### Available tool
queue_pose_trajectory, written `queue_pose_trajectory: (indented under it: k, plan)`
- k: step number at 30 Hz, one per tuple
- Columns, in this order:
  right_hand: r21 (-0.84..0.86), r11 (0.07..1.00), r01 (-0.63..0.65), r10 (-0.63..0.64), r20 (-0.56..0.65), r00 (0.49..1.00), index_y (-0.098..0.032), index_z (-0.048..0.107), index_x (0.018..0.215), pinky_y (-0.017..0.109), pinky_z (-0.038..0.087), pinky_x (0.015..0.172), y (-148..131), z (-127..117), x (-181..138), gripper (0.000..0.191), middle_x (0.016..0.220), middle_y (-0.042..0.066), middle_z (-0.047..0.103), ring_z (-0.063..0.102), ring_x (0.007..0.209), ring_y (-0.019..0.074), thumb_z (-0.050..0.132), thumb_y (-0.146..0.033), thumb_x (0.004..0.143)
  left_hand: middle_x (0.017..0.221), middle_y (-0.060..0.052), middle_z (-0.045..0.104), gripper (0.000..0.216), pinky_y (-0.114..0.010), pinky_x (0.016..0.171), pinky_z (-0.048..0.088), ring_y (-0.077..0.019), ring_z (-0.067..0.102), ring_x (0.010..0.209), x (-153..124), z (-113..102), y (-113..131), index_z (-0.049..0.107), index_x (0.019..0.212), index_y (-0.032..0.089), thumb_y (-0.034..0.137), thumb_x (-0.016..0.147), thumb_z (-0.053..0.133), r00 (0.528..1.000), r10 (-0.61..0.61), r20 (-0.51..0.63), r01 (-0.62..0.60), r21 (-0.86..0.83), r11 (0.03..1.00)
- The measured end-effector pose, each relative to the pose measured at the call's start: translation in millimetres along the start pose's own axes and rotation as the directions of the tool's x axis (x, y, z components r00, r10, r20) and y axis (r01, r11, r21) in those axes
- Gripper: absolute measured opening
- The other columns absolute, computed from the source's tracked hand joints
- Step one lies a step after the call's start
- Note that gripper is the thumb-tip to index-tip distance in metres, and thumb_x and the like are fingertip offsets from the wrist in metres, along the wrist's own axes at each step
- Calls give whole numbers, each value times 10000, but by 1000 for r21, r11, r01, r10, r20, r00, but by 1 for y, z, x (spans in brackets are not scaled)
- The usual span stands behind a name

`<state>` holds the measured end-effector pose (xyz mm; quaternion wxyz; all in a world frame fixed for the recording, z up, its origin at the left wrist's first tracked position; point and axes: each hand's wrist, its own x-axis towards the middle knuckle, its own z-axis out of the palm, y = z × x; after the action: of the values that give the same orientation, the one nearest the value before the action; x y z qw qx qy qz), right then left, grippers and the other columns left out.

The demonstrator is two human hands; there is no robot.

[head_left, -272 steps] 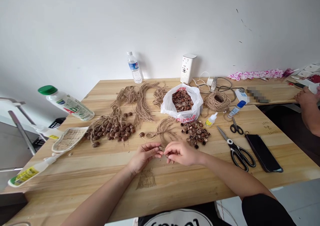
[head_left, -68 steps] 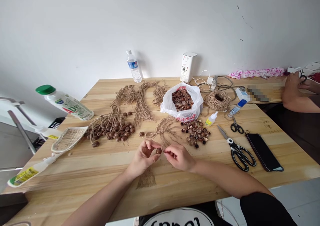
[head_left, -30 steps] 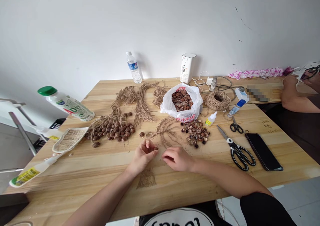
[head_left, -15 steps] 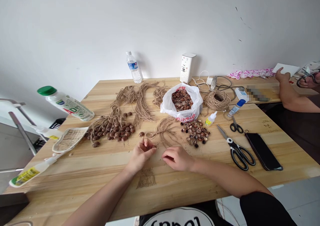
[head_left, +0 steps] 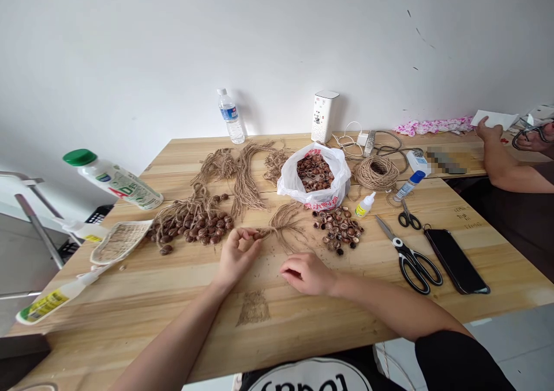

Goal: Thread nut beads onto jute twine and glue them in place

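My left hand (head_left: 236, 253) reaches forward on the wooden table (head_left: 173, 298), fingers curled in a pinch around a brown nut strung on jute cord, close to the pile of corded nuts (head_left: 194, 224). My right hand (head_left: 305, 272) rests on the table with its fingers loosely curled under; nothing shows in it. Between and beyond the hands lies a bundle of jute cords (head_left: 283, 224). Loose nut shells (head_left: 339, 228) lie to the right of it, below a white plastic bag of shells (head_left: 315, 177).
Large scissors (head_left: 409, 259), small scissors (head_left: 407, 218), a black phone (head_left: 456, 253), glue bottles (head_left: 366, 205) and a twine ball (head_left: 377, 174) lie at right. Big glue bottles (head_left: 116, 180) lie at left. Another person's arm (head_left: 502, 160) rests at far right.
My left hand has moved forward and left with the corded nut, toward the pile. My right hand let go of the cord and stayed resting on the table.
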<state>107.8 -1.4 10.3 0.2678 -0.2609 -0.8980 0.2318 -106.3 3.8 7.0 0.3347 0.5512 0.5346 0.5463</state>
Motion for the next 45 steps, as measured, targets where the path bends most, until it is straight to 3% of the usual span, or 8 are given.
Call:
queue_pose_trajectory:
  k: [6,12,20,27,30,32,35,45]
  plan:
    - [7,1000,-6,6,7,1000,-155,662,810,249,474,644,-2,-1,1,130,759,46,690,615,674,152,534,-170,828,947,-64,703,95,-477,1010,243,-282,503,1170,13,-3,-9,589,837,219,188,752,614,941,337,28,-301,522,798]
    - [-2,1000,-25,25,30,999,-167,668,818,249,475,658,-3,-2,1,138,774,42,694,615,692,152,530,-178,831,1070,-65,690,118,-490,999,258,-298,481,1192,12,-2,-15,679,791,229,223,807,562,908,398,135,-368,711,599]
    - [-17,1000,-7,7,30,1000,-162,662,819,249,469,659,-2,-1,0,136,776,41,692,614,696,150,528,-174,838,813,-59,653,197,-375,823,388,-212,570,878,4,-5,-3,601,685,189,243,849,507,901,434,4,-348,604,716]
    - [-189,974,125,-108,95,990,-173,644,728,254,436,621,-3,-24,3,251,660,25,649,576,626,142,474,-247,898,582,5,486,313,-259,577,388,-138,488,571,-19,-2,9,465,631,195,279,912,354,976,209,55,-213,409,887]
    - [-417,906,-69,81,11,997,-163,642,725,280,429,665,7,-60,10,290,702,56,635,565,689,166,451,-269,915,618,-3,523,280,-245,553,399,-134,511,575,-26,0,11,512,719,191,287,915,337,970,184,158,-230,367,901]
    - [-563,778,-279,264,-111,958,-145,651,840,309,434,716,18,-82,13,195,857,103,636,560,847,224,504,-265,886,646,-13,547,255,-249,566,416,-140,531,599,-28,2,12,530,763,190,278,909,341,944,222,244,-300,359,884]
    - [-682,637,-359,438,-62,897,-136,651,906,330,437,732,38,-100,11,170,959,135,606,531,944,280,613,-269,808,637,-16,544,220,-263,579,437,-146,536,603,-28,5,13,528,793,193,241,899,342,899,268,347,-383,325,864]
    - [-531,731,-428,511,11,859,-198,655,918,238,409,671,67,-96,6,140,956,45,631,604,801,171,561,-150,825,911,-74,590,292,-293,669,483,-142,548,722,-27,5,7,500,1060,194,90,856,319,826,322,462,-445,185,876]
